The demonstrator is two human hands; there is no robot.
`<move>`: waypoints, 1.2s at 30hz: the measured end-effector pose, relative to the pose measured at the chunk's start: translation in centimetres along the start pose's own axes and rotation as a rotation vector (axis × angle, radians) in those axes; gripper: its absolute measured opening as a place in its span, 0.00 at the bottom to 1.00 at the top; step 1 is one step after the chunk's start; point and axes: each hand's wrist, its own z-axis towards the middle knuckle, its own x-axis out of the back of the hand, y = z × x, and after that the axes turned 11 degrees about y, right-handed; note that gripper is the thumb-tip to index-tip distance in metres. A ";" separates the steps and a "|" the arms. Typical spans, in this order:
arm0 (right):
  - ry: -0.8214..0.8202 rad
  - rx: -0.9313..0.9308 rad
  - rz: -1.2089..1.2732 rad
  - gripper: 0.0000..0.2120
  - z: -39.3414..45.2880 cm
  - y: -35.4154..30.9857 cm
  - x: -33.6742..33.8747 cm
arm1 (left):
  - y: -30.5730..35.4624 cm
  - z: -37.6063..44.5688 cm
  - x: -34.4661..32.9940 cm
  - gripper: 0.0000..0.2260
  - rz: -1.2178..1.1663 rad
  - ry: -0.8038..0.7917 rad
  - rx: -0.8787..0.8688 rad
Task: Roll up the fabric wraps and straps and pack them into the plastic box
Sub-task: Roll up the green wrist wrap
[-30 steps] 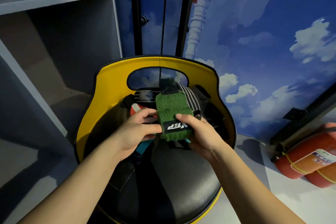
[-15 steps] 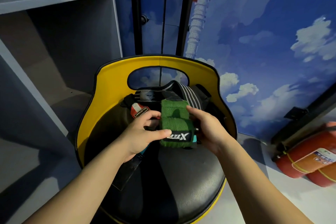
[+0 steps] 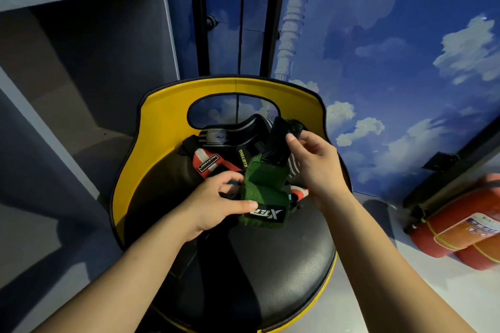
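A green fabric wrap (image 3: 263, 192) with a black label is partly rolled above the chair seat. My left hand (image 3: 216, 204) pinches its rolled lower end, thumb beside the label. My right hand (image 3: 315, 163) pinches the wrap's black tail end (image 3: 281, 138) and holds it up behind the roll. Behind them a pile of straps lies on the seat: a red and white strap (image 3: 207, 163), a black strap with yellow lettering (image 3: 240, 158) and a grey-edged black band (image 3: 230, 134). No plastic box is in view.
Everything sits on a black-cushioned chair (image 3: 270, 265) with a yellow backrest (image 3: 162, 121). Grey shelving (image 3: 67, 62) stands at the left. Red fire extinguishers (image 3: 460, 227) lie on the floor at the right, under a blue sky-painted wall.
My right hand has let go of the roll's side and lifted up and back, drawing the black tail end out. My left hand keeps its hold on the green roll.
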 end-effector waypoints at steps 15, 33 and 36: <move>-0.308 -0.319 0.178 0.09 -1.9 -1.4 -1.3 | 1.0 1.9 1.7 0.15 -0.387 0.387 0.066; -0.182 -0.222 0.155 0.20 -2.2 2.4 -3.0 | 3.2 0.4 2.2 0.14 -0.914 0.190 0.393; -0.187 -0.248 0.101 0.31 -2.1 2.7 -2.6 | 3.1 0.4 2.4 0.21 -0.909 0.111 0.443</move>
